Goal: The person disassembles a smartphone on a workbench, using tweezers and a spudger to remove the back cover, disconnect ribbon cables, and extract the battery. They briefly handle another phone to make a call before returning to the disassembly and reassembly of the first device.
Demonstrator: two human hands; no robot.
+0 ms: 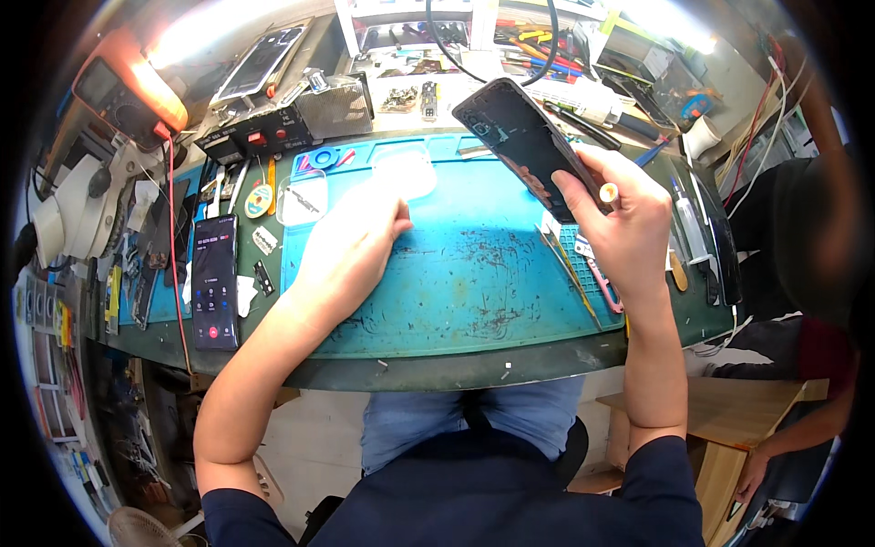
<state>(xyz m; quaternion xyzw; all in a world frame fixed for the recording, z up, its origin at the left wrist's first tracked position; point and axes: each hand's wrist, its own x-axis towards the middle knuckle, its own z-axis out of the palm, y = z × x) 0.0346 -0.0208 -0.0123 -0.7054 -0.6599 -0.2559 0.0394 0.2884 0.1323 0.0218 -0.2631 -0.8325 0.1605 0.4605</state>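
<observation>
Gripping a dark phone frame (pixel 519 146) in right hand (pixel 620 219) (raised, tilted), left hand (pixel 351 242) resting loosely curled on blue mat (pixel 474 273)

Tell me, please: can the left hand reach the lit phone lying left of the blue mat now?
Probably yes. The left hand rests empty on the blue mat, and the lit phone lies flat just beside its forearm, with nothing above it.

Bright, even overhead light; blown-out glare patches beyond the far corners of the blue work mat (pixel 474 264). Soft shadows lie on the mat. Fisheye bending and dark vignetting grow outward from it; the rim is blurred.
</observation>
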